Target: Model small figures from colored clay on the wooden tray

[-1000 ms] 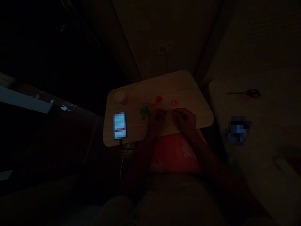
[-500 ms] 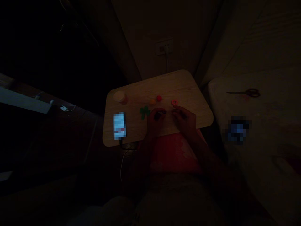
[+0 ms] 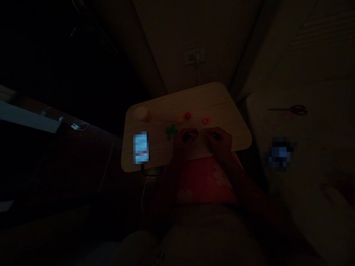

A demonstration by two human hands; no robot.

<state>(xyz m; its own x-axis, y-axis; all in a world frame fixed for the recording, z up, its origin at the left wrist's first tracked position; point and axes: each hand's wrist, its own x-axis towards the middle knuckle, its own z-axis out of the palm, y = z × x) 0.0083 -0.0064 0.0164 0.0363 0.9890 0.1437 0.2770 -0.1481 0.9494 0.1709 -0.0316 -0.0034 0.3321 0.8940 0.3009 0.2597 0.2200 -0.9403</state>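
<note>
In dim light, my left hand point(image 3: 186, 139) is over the near part of a small wooden table point(image 3: 163, 157), its fingers curled and pinched. What they hold, if anything, is too dark to name. My right hand point(image 3: 219, 138) faces it a short gap away, also in a pinch, its contents unclear. Just left of my left hand lies a green clover-shaped piece point(image 3: 171, 132). Beyond the hands are a small red ball point(image 3: 188, 115), an orange lump point(image 3: 180, 119) and a pink flower-shaped ring point(image 3: 206, 120).
A lit phone point(image 3: 141, 147) with a cable lies at the table's left, below a pale lidded jar point(image 3: 142, 113). Scissors point(image 3: 295, 109) and a blurred bluish object point(image 3: 280, 153) rest on a pale surface to the right. A wall socket point(image 3: 194, 55) is behind the table.
My right fingers reached forward near the pink ring, then drew back slightly. My left hand hardly shifts, and the pieces on the table stay put.
</note>
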